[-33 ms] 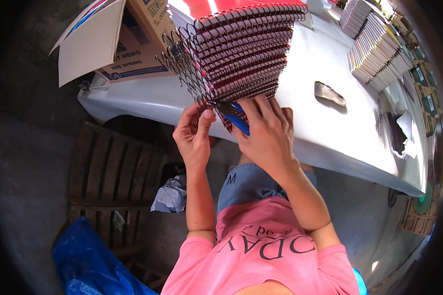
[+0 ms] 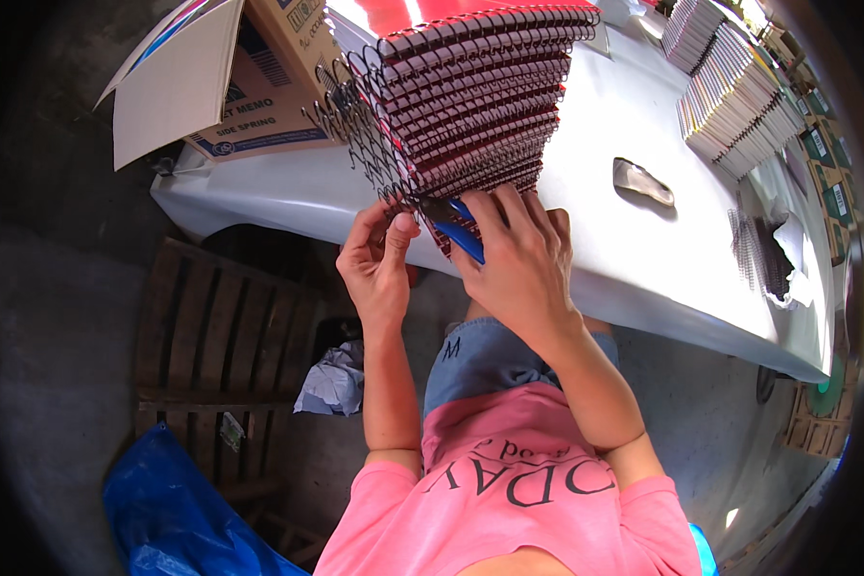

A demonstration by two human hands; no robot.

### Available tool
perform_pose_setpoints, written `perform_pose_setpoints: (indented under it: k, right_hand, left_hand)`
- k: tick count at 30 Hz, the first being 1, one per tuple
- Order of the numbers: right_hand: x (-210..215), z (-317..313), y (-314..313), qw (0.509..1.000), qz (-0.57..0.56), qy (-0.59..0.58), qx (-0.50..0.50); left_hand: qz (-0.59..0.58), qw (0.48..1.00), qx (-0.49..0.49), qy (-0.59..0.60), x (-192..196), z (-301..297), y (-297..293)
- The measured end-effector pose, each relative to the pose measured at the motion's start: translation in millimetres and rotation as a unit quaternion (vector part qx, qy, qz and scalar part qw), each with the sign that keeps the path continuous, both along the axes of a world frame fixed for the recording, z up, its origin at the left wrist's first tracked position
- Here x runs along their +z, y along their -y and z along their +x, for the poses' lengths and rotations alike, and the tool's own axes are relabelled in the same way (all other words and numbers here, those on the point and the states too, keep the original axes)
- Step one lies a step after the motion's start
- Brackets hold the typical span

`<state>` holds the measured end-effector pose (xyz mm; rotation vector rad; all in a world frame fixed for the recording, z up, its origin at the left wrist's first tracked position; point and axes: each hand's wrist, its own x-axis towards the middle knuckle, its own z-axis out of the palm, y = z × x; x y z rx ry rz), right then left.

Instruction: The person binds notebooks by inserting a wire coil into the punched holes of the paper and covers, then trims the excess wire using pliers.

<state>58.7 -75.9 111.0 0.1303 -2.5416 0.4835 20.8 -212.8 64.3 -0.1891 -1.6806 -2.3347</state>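
Observation:
A tall stack of red-covered spiral notebooks point(image 2: 475, 101) stands at the table's near edge, its black wire coils facing me. Loose coil ends point(image 2: 341, 115) stick out past the stack's left side. My right hand point(image 2: 523, 254) is closed round blue-handled pliers point(image 2: 463, 230), whose dark jaws point left to a coil end low on the stack. There my left hand point(image 2: 379, 259) pinches the wire end between thumb and fingers, right beside the jaws. The exact spot where jaws and wire meet is too small to make out.
An open cardboard box point(image 2: 274, 106) sits on the white-covered table point(image 2: 605, 240) left of the stack. More notebooks point(image 2: 739, 101) are piled at the far right, with loose coils point(image 2: 754, 250) nearer. A clear plastic piece point(image 2: 643, 182) lies between. Below left are a wooden pallet point(image 2: 216, 326) and blue sheeting point(image 2: 178, 509).

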Motion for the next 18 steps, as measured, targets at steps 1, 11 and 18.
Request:
perform_pose_setpoints:
  k: [1, 11, 18]
  right_hand:
    - [0, 0, -1, 1.0, -0.01, -0.007, 0.003]
    - [2, -1, -5, 1.0, -0.013, -0.004, 0.002]
    - [-10, -7, -15, 0.996, -0.075, 0.042, 0.037]
  left_hand:
    - [0.0, 1.0, 0.0, 0.002, 0, 0, 1]
    - [0.017, 0.999, -0.011, -0.048, -7, -3, 0]
    - [0.048, 0.998, -0.012, -0.027, -8, -5, -7]
